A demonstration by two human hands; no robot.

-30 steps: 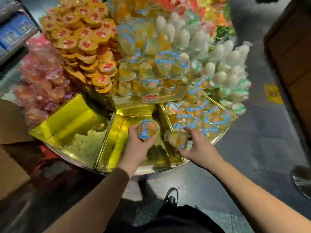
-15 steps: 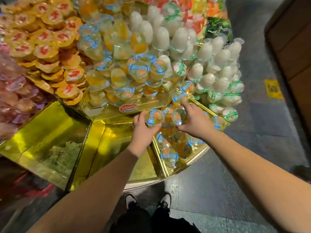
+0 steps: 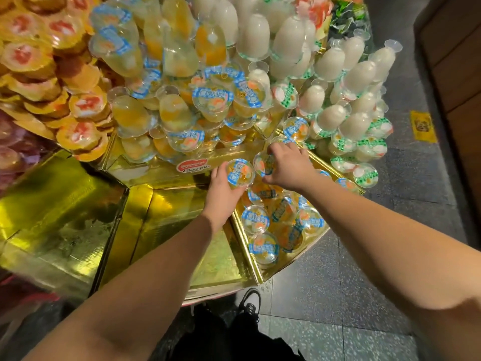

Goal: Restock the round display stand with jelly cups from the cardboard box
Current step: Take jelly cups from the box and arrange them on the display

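Cups point(image 3: 240, 172): clear glossy plastic, printed film lids. Stand trays point(image 3: 166, 225): shiny gold foil, embossed. Floor point(image 3: 325, 303): speckled stone, smooth.

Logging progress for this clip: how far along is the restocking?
Partly done. The right gold compartment already holds blue-lidded cups. The left hand holds a jelly cup; the right hand grips another. Two gold compartments look unfilled.

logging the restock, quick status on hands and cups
Left hand grips a blue-lidded jelly cup. Right hand holds another cup over the part-filled gold tray. Nothing in the way.
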